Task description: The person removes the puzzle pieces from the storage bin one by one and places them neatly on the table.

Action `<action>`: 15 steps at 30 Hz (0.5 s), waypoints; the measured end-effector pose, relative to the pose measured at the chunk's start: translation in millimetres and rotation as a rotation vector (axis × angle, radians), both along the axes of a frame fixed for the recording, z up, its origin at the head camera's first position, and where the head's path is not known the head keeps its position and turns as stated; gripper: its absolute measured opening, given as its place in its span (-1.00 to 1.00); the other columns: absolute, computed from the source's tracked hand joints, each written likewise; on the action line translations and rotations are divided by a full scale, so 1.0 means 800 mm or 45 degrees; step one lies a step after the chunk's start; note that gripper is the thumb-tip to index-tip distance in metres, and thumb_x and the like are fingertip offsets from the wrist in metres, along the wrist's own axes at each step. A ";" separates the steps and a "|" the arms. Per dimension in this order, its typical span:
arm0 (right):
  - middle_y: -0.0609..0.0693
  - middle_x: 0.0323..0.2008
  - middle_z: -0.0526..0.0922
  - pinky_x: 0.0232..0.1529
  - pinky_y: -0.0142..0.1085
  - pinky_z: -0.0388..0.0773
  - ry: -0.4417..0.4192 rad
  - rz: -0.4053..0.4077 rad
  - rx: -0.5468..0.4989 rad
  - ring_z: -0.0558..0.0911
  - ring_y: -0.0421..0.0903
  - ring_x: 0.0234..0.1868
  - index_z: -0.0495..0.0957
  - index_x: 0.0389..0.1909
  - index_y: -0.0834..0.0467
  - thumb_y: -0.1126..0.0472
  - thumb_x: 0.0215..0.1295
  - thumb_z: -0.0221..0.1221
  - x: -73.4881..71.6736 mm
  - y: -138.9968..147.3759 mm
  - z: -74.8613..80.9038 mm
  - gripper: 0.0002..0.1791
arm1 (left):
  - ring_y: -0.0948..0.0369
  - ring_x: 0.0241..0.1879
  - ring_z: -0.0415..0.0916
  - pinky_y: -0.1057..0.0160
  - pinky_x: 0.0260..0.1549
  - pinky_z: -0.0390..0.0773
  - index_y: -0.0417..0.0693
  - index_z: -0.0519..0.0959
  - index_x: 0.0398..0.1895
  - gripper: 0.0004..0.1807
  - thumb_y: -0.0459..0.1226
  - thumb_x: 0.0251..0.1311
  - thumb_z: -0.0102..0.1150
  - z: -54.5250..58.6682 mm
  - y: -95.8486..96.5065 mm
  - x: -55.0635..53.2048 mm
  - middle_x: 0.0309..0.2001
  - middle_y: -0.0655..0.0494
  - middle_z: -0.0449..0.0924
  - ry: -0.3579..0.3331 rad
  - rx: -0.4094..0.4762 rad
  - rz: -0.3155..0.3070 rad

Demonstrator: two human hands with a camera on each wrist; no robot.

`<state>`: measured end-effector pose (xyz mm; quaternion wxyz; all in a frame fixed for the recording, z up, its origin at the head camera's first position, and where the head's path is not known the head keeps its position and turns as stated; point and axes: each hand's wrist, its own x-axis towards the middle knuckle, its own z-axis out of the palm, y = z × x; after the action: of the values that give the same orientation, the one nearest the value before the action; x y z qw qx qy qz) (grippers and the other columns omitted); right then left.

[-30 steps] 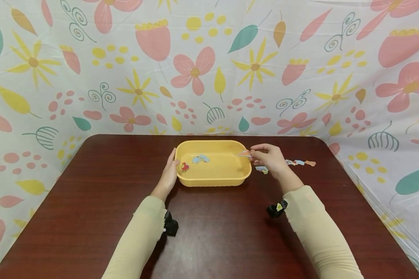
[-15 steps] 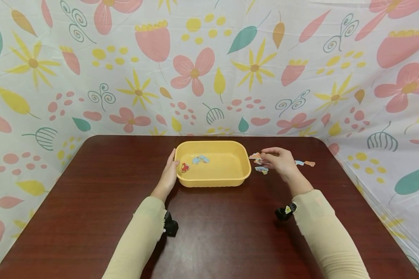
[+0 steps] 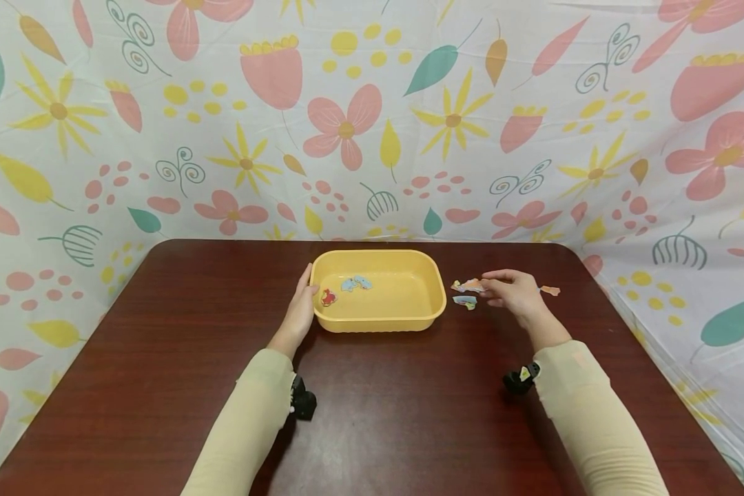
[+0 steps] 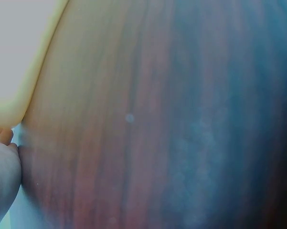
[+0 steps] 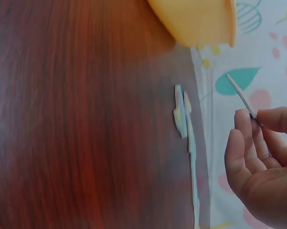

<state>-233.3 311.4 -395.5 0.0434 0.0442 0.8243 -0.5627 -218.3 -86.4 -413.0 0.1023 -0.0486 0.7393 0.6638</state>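
A yellow plastic tray [image 3: 381, 325] sits at the far middle of the table. My left hand [image 3: 297, 313] grips its left side, thumb at the rim and fingers along the outer wall. Inside the tray lie a small red cutout [image 3: 328, 297] and light-blue cutouts [image 3: 356, 283]. Right of the tray, my right hand [image 3: 513, 296] pinches a thin flat orange printed cutout [image 5: 239, 93] between thumb and fingertips, raised over the table in the right wrist view. Under and beside that hand lie more flat printed cutouts, including a blue-green one [image 3: 465, 302]; the hand hides some.
An orange cutout [image 3: 550, 291] lies farther right on the dark red-brown table [image 3: 372, 413]. Behind the table's far edge hangs a white curtain [image 3: 372, 207] with a flower print. Each wrist carries a black camera [image 3: 304, 401] below the sleeve cuff.
My right hand has moved rightward from the tray's right rim to above the loose cutouts, still pinching the orange cutout. The left hand and the tray have stayed in place.
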 end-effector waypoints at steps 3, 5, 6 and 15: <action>-0.23 -0.31 0.61 -0.18 -0.21 0.64 -0.001 0.004 0.029 0.70 -0.27 -0.30 0.36 0.18 0.46 0.19 0.36 0.07 0.001 0.007 -0.002 -0.50 | 0.13 0.50 -0.34 -0.01 0.43 -0.16 0.31 -0.19 0.51 -0.37 -0.22 0.41 -0.40 -0.006 -0.002 -0.005 0.53 0.18 -0.29 -0.010 0.011 0.004; -0.24 -0.31 0.60 -0.18 -0.23 0.64 -0.009 0.009 0.043 0.70 -0.29 -0.30 0.36 0.18 0.46 0.19 0.37 0.06 0.002 0.012 -0.004 -0.51 | 0.14 0.50 -0.34 -0.01 0.43 -0.18 0.33 -0.17 0.51 -0.37 -0.21 0.41 -0.39 -0.014 -0.003 -0.011 0.53 0.20 -0.29 -0.014 0.025 0.010; -0.25 -0.31 0.60 -0.19 -0.25 0.64 -0.015 0.011 0.046 0.69 -0.30 -0.30 0.36 0.18 0.46 0.19 0.37 0.05 0.002 0.015 -0.005 -0.50 | 0.14 0.50 -0.35 -0.01 0.43 -0.19 0.34 -0.17 0.51 -0.37 -0.20 0.41 -0.39 -0.019 -0.004 -0.014 0.53 0.22 -0.29 -0.013 0.033 0.012; -0.22 -0.32 0.64 -0.20 -0.28 0.64 -0.082 0.006 0.089 0.66 -0.37 -0.35 0.30 0.24 0.46 0.19 0.39 0.02 0.004 0.030 -0.008 -0.48 | 0.17 0.49 -0.31 0.00 0.43 -0.16 0.35 -0.14 0.51 -0.37 -0.13 0.38 -0.38 -0.044 -0.003 -0.023 0.52 0.26 -0.24 0.054 0.012 0.046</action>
<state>-230.5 335.7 -402.2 0.0698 0.0618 0.8417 -0.5319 -236.6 -88.5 -448.3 0.0747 -0.0474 0.7372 0.6698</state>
